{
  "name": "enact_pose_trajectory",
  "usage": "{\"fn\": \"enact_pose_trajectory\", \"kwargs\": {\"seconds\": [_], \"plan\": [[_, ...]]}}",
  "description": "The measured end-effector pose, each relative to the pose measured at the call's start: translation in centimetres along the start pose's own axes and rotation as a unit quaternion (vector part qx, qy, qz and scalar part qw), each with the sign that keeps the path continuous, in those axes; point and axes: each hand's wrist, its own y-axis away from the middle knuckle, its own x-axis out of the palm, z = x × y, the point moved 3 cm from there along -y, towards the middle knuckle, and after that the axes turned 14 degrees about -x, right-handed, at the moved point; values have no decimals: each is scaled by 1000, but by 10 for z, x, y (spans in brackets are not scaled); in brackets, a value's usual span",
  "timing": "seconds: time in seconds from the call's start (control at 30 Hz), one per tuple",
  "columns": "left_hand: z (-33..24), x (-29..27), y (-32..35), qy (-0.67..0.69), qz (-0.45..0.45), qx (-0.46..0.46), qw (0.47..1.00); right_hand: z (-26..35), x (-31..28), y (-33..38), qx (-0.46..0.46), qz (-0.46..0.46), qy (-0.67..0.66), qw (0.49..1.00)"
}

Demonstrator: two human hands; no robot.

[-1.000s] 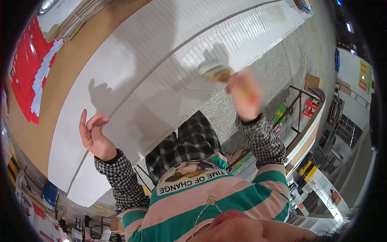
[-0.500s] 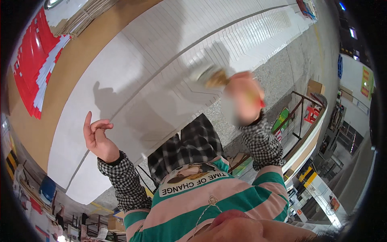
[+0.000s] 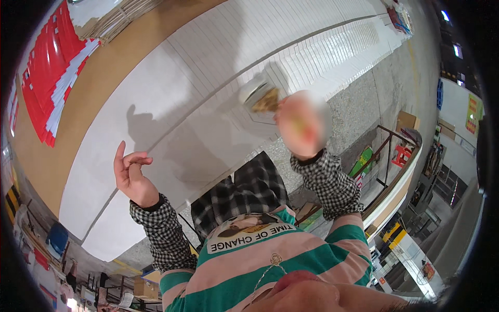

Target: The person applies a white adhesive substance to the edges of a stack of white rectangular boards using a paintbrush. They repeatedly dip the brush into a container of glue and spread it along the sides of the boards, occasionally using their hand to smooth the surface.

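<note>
My right hand (image 3: 303,125), blurred by motion, is closed round the handle of a wide brush (image 3: 266,99) with a pale head and a brown-gold part near my fingers. The brush is over a long fan of overlapping white sheets (image 3: 332,60), with its shadow just beyond it; I cannot tell whether it touches them. My left hand (image 3: 136,177) is raised over the near left part of the white surface. Its index finger points out, the other fingers are half bent, and it holds nothing.
A brown board (image 3: 99,112) borders the white sheets at the far left, with fanned red-and-white printed pieces (image 3: 54,62) and a stack of flat cardboard (image 3: 122,21) on it. To my right are a metal-framed table (image 3: 397,190) and a red stool (image 3: 402,155). Speckled floor shows beside the sheets.
My right hand has moved left with the brush. My left hand has shifted slightly right within the view and keeps nearly the same pose.
</note>
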Motion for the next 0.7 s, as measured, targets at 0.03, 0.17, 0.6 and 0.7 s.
{"fn": "enact_pose_trajectory", "kwargs": {"seconds": [0.03, 0.17, 0.6, 0.7], "plan": [[-1, 1, 0, -4, 1, 4, 1000, 7, 2, 3, 32, 43, 35, 998], [0, -4, 3, -13, -8, 5, 1000, 0, -10, -5, 147, -116, -21, 982], [-1, 0, -2, -10, 9, 0, 1000, 19, 15, 14, -48, 70, -48, 995], [-2, -4, 1, -19, -3, 11, 1000, 16, -5, 7, -42, 36, -118, 991]]}}
